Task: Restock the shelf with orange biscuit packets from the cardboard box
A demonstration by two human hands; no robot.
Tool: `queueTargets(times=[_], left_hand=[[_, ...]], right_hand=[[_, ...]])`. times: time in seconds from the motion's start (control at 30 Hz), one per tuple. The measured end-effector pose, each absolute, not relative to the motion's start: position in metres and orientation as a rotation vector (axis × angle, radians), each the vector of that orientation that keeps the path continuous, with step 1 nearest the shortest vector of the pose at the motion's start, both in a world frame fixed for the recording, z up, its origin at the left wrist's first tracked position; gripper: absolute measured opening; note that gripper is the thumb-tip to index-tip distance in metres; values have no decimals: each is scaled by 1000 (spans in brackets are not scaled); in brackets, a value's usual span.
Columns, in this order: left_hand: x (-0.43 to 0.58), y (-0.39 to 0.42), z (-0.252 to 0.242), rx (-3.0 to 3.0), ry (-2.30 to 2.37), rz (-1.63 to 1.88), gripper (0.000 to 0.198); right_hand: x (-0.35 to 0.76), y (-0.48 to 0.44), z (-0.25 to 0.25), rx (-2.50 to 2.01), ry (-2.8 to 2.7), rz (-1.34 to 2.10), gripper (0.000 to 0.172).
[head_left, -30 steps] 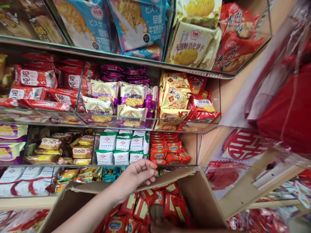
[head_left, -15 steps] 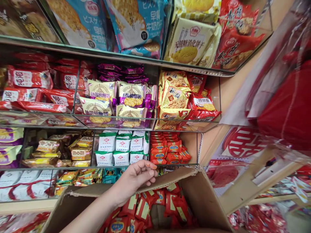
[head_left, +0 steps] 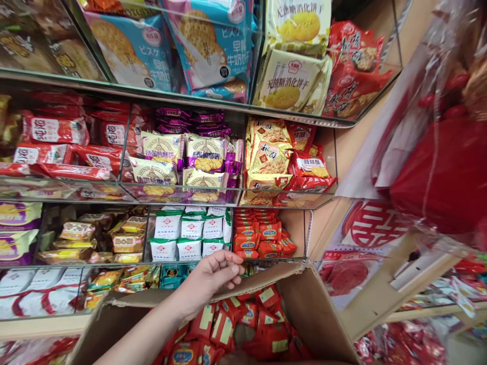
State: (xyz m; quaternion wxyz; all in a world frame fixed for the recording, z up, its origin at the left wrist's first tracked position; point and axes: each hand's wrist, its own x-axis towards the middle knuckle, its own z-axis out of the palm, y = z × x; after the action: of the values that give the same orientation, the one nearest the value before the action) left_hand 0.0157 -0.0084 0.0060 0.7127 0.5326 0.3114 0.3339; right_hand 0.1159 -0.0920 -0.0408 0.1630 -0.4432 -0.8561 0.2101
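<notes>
An open cardboard box point(head_left: 323, 309) holds many small red packets point(head_left: 203, 322) with gold and blue labels. My left forearm reaches over the box, and my left hand point(head_left: 218, 274) lies at its far rim. The fingers are loosely curled towards the thumb, and I see nothing between them. Just behind that hand, similar red packets point(head_left: 247, 239) are stacked in a shelf compartment beside white-and-green packets point(head_left: 190, 226). Low in the box, at the bottom edge of the view, my right hand point(head_left: 238, 358) shows only as a dark, blurred part among the packets; its fingers are hidden.
Glass-fronted shelves point(head_left: 182, 197) rise behind the box, divided into compartments of wrapped biscuits. Blue biscuit bags point(head_left: 133, 56) stand on the upper shelf. On the right, a red item in clear plastic point(head_left: 441, 167) hangs near the wooden shelf end point(head_left: 348, 157).
The view has shifted slightly, so the upper shelves sit lower and the right side further left. Red packets in the box have moved, covering the bare gap. My left hand stays nearly still.
</notes>
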Motion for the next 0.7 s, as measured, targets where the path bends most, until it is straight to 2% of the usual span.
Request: queueTargets(times=[0.2,0.33,0.4,0.47,0.6,0.7], left_hand=[[17,-8,7,1049,639,774,24],[16,-10,10,856,592,794,37],[15,-11,12,788,549,771,44],[15,-12,12,809,526,757,41],[18,-12,8,892,598,778,30],[19,-11,6,883,617,786,30]], right_hand=[[131,-85,2,-1153,-2455,898,13],[163,-68,32,-1192,-1701,1122,18],[175,-58,31,-1144,-1404,1226,25],[183,-50,24,-1110,-1286,1304,30],[188,-48,13,-1116,-1292,1329,30],[185,-52,14,-1093,-1346,1298,28]])
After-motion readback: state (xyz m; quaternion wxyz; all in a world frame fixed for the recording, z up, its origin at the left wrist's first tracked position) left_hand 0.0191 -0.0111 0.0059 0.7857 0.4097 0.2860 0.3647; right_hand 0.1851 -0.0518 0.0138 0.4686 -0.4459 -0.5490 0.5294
